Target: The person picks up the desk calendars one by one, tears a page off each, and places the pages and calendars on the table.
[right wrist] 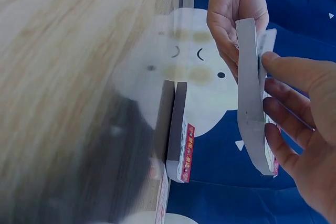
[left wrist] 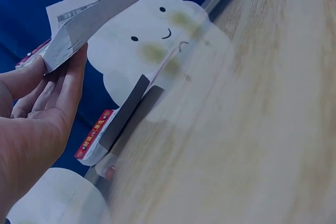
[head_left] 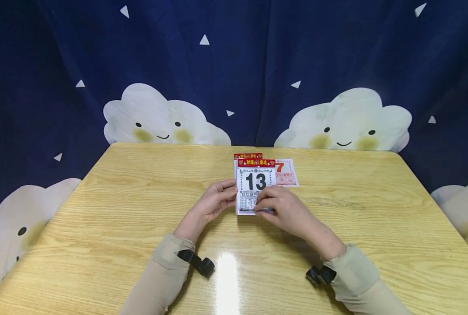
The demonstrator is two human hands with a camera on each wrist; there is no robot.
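The left hand (head_left: 212, 203) is gripping the calendar's (head_left: 254, 186) left edge, fingers loosely curled. The right hand (head_left: 283, 210) is pinching its bottom page, seemingly lifting it. Another pad (head_left: 248, 156) is lying just behind the calendar.

A calendar pad (head_left: 253, 186) is held near the middle of the worktop (head_left: 100, 227), somewhat toward its far edge. The left hand (head_left: 214, 203) is at the pad's left edge, the right hand (head_left: 283, 210) at its near right corner. A second calendar pad (head_left: 248, 156) lies on the worktop just behind the held one, and a loose sheet (head_left: 286, 173) lies to the right, nearer the far edge.
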